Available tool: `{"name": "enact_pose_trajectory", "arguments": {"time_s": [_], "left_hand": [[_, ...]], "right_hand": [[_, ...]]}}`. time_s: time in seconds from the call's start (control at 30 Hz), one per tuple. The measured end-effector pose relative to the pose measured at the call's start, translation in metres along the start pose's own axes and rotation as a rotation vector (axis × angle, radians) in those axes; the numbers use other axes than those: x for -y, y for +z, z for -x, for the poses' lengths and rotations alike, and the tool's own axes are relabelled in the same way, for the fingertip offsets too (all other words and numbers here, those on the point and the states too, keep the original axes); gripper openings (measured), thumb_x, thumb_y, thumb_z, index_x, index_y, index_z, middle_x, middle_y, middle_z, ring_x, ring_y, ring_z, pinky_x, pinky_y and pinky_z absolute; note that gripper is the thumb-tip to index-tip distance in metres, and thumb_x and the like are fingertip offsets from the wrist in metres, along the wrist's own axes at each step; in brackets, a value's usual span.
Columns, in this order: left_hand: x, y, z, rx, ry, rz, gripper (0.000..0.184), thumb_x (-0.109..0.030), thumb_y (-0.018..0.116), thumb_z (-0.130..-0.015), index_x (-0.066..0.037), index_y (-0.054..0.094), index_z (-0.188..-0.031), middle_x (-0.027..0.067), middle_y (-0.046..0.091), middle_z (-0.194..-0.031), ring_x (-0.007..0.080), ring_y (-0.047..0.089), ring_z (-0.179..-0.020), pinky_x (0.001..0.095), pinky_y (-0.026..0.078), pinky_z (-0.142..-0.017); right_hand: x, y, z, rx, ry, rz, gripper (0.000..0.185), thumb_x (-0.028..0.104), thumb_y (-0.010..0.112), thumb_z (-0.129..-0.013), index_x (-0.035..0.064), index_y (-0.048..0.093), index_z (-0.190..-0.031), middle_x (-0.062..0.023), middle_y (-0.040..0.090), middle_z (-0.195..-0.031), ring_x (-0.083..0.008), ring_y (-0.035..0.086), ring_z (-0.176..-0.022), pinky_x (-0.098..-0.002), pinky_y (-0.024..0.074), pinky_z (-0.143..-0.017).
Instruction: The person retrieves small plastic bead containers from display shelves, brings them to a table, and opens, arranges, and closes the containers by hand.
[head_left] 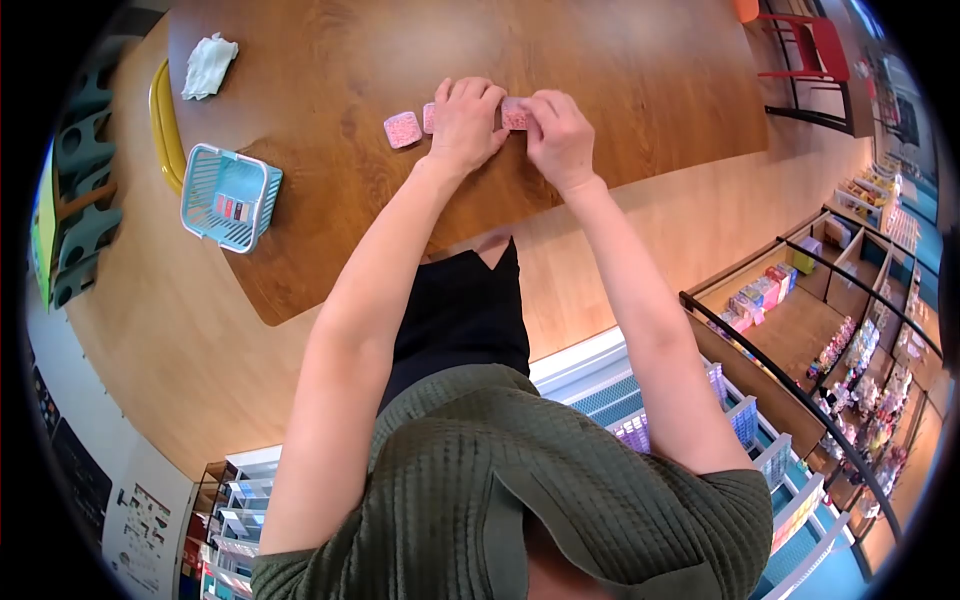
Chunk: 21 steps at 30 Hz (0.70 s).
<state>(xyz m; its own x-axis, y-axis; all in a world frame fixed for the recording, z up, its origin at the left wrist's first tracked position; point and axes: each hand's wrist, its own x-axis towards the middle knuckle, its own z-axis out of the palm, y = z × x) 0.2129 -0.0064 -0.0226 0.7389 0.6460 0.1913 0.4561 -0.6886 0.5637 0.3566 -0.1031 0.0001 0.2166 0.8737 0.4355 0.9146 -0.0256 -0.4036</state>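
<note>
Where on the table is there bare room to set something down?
Bare table lies right of the right hand, toward the red chair; between the white cloth and the pink boxes; and between the blue basket and left forearm. Crowded: around the left hand, right hand and boxes.

Containers (403,130) in a row on the table (640,70), basket (267,197) to their left, cloth (209,66) beyond the basket

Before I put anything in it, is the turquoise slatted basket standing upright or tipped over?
Upright: the turquoise slatted basket has its open top facing up, so its bottom shows inside.
</note>
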Motion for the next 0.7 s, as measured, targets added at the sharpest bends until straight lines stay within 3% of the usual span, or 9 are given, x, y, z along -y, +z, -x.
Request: {"name": "enact_pose_trajectory", "arguments": {"time_s": [0.27,0.33,0.43,0.57,0.6,0.7], "left_hand": [[0.020,-0.066,0.026,-0.026,-0.125,-0.005,0.072,-0.021,0.089,-0.063,-0.009,0.060,-0.127,0.0105,0.060,-0.130,0.0326,0.052,-0.125,0.0454,0.041,-0.106],[0.030,-0.085,0.041,-0.015,-0.152,-0.099,0.066,-0.015,0.086,-0.067,-0.007,0.059,-0.127,0.0117,0.059,-0.129,0.0333,0.053,-0.123,0.0433,0.045,-0.102],[0.052,-0.091,0.056,0.164,-0.235,-0.056,0.056,-0.008,0.080,-0.074,-0.005,0.060,-0.125,0.0127,0.060,-0.125,0.0333,0.054,-0.120,0.0409,0.046,-0.100],[0.052,-0.092,0.055,-0.026,-0.205,0.045,0.045,-0.005,0.074,-0.080,-0.007,0.062,-0.123,0.0116,0.064,-0.115,0.0332,0.059,-0.109,0.0410,0.050,-0.092],[0.044,-0.096,0.049,-0.031,-0.213,0.116,0.044,-0.006,0.073,-0.080,-0.007,0.062,-0.122,0.0111,0.064,-0.114,0.0331,0.060,-0.108,0.0415,0.050,-0.091],[0.023,-0.094,0.037,-0.007,-0.201,0.201,0.041,-0.007,0.073,-0.081,-0.010,0.062,-0.120,0.0096,0.065,-0.112,0.0329,0.061,-0.105,0.0424,0.052,-0.087]], "right_hand": [[0.012,0.001,0.030,0.097,-0.027,0.130,0.036,0.002,0.067,-0.076,0.0100,0.068,-0.111,-0.0100,0.062,-0.122,-0.0286,0.062,-0.103,-0.0387,0.0518,-0.080],[0.007,0.004,0.028,0.114,0.031,0.098,0.036,0.003,0.067,-0.077,0.0099,0.065,-0.113,-0.0087,0.063,-0.121,-0.0280,0.063,-0.101,-0.0381,0.0524,-0.079],[-0.003,0.012,0.018,0.127,0.056,0.024,0.035,0.005,0.069,-0.079,0.0103,0.061,-0.112,-0.0062,0.065,-0.116,-0.0264,0.064,-0.097,-0.0371,0.0536,-0.076],[-0.006,0.002,0.010,0.195,0.134,-0.031,0.031,0.009,0.074,-0.080,0.0108,0.059,-0.107,-0.0031,0.068,-0.108,-0.0241,0.066,-0.091,-0.0359,0.0549,-0.073],[-0.002,-0.003,0.007,0.148,0.195,-0.124,0.029,0.012,0.074,-0.079,0.0129,0.061,-0.105,-0.0042,0.067,-0.106,-0.0273,0.065,-0.091,-0.0398,0.0545,-0.073],[0.020,-0.005,-0.007,0.061,0.129,-0.249,0.027,0.012,0.074,-0.079,0.0122,0.060,-0.103,-0.0047,0.067,-0.105,-0.0279,0.065,-0.095,-0.0398,0.0547,-0.076]]}}
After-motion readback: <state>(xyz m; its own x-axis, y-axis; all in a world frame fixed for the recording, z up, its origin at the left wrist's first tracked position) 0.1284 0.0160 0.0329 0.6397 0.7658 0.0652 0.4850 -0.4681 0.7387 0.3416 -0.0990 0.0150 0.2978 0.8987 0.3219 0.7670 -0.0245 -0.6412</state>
